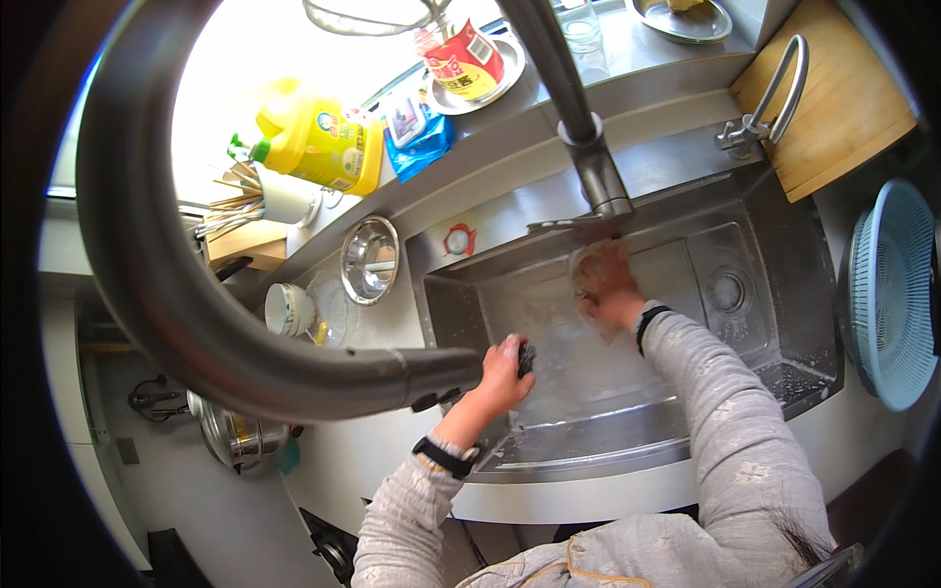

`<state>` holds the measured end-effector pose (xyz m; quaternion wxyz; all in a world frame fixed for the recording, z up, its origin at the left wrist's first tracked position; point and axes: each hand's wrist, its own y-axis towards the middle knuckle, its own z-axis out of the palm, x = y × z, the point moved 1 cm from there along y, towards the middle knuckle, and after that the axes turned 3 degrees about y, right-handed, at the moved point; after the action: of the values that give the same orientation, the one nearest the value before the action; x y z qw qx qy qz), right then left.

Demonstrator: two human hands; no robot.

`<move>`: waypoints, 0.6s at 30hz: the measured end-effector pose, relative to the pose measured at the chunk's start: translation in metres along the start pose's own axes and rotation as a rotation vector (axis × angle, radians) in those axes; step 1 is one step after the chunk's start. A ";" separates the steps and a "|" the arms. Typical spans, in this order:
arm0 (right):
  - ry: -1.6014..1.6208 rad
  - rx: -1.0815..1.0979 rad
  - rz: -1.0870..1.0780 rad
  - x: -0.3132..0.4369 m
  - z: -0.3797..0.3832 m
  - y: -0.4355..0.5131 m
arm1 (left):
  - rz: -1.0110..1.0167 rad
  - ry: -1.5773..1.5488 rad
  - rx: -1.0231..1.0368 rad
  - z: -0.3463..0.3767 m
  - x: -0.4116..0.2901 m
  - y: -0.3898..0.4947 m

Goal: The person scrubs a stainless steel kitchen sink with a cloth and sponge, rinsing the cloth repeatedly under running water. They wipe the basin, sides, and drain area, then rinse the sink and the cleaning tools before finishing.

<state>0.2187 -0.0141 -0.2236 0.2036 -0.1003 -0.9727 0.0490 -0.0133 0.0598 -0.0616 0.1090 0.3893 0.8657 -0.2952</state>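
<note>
A stainless steel sink [581, 397] lies before me, with suds and water on its floor. My left hand [503, 376] is over the sink's left part, fingers curled round a dark scouring pad [526, 359] that looks like steel wool. Farther in, near the back wall, my right hand [616, 290] presses a pale, wet cloth [599, 257] against the sink floor. Part of the cloth sticks out below the hand; the fingers are partly hidden in it. To the right of that hand is the round drain [726, 289].
A big curved faucet [132, 242] arches across the left, its spout end beside my left hand. A steel bowl [370, 261] and white bowls [288, 309] stand left of the sink. At right are a blue colander [900, 294], a small tap [746, 136] and a wooden board [845, 110].
</note>
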 end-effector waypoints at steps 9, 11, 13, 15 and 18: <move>0.138 -0.070 -0.329 0.150 0.048 0.053 | 0.098 0.020 -0.051 -0.015 0.038 -0.080; 0.259 0.050 -0.318 0.149 0.049 0.039 | 0.275 0.090 -0.082 -0.009 0.047 -0.090; 0.278 0.076 -0.310 0.099 0.041 0.040 | 0.434 0.153 -0.092 -0.009 0.051 -0.087; 0.292 0.005 -0.228 0.037 0.030 0.027 | 0.456 0.166 -0.065 -0.011 0.052 -0.088; 0.012 -0.150 -0.155 -0.063 0.031 -0.014 | 0.489 0.111 -0.029 -0.013 0.058 -0.084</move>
<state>0.2599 -0.0432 -0.2744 0.2046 -0.0403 -0.9772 -0.0406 -0.1136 0.0594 -0.0398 0.1349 0.6011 0.7547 -0.2256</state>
